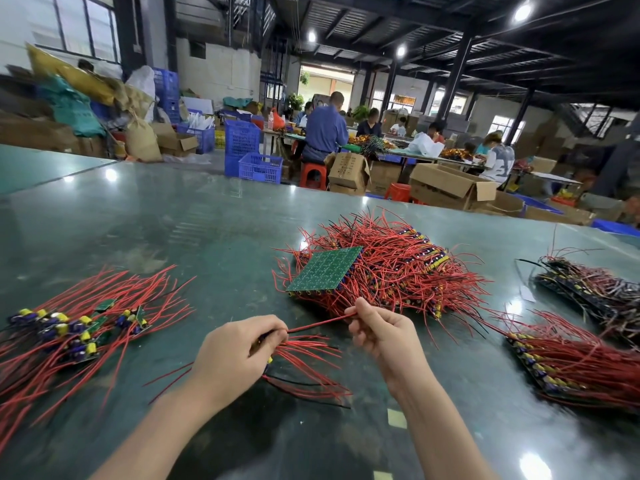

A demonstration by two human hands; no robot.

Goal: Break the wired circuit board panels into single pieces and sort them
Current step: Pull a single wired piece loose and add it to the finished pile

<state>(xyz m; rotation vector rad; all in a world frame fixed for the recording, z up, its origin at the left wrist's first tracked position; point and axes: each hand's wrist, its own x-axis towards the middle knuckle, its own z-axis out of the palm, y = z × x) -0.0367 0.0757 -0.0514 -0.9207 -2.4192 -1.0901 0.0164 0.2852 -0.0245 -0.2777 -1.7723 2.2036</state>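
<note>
Circuit board panel (325, 270), green solder side up, tilted on top of the big centre heap of red-wired panels (391, 268) on the green table (173, 216). One panel shows face-on; the count under it in the heap can't be told.

Stacks: four groups total.
- centre heap, just beyond the hands
- right stack (571, 365), panels edge-on, red wires fanned out
- far-right stack (595, 289), darker, wires mixed red and black
- left pile of single boards (69, 330), already separated, blue and yellow components visible, wires trailing toward the near left edge; exact count unclear, roughly a dozen

Hands: two.
- left hand (239, 351) fingers curled tight round a small bundle of boards (268, 344), mostly hidden in the fist; their red and black wires spray out to the right across the table
- right hand (384, 330) thumb and forefinger pinched on one red wire (322, 323), which runs taut between both hands; other fingers loosely curled

Both hands are near the centre heap, not touching it.
</note>
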